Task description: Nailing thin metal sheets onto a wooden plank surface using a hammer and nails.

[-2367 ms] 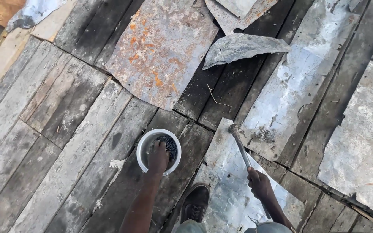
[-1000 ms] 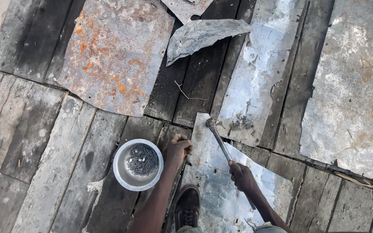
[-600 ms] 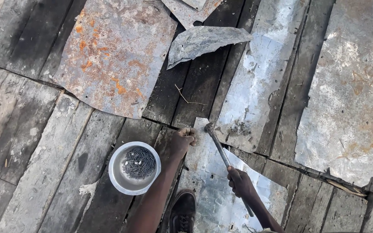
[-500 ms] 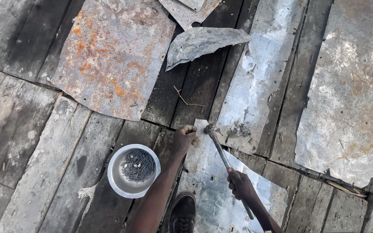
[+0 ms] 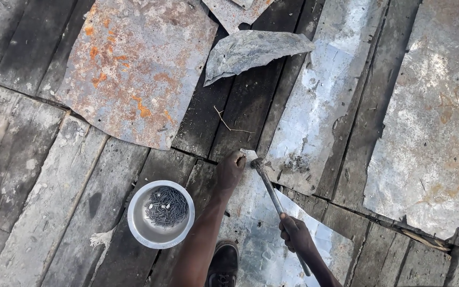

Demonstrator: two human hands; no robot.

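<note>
Weathered plank floor (image 5: 54,212), right hand (image 5: 295,234) gripping hammer (image 5: 277,204), head pointing up-left, left hand (image 5: 231,170) pinching at sheet corner (image 5: 251,155)

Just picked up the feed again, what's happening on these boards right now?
A person stands on weathered wooden planks patched with metal sheets. The left hand presses at the top corner of a shiny metal sheet, fingers pinched as if steadying a nail, though none is visible. The right hand grips a hammer, its head right beside the left hand's fingers. A white bowl of nails sits to the left. One shoe shows below.
</note>
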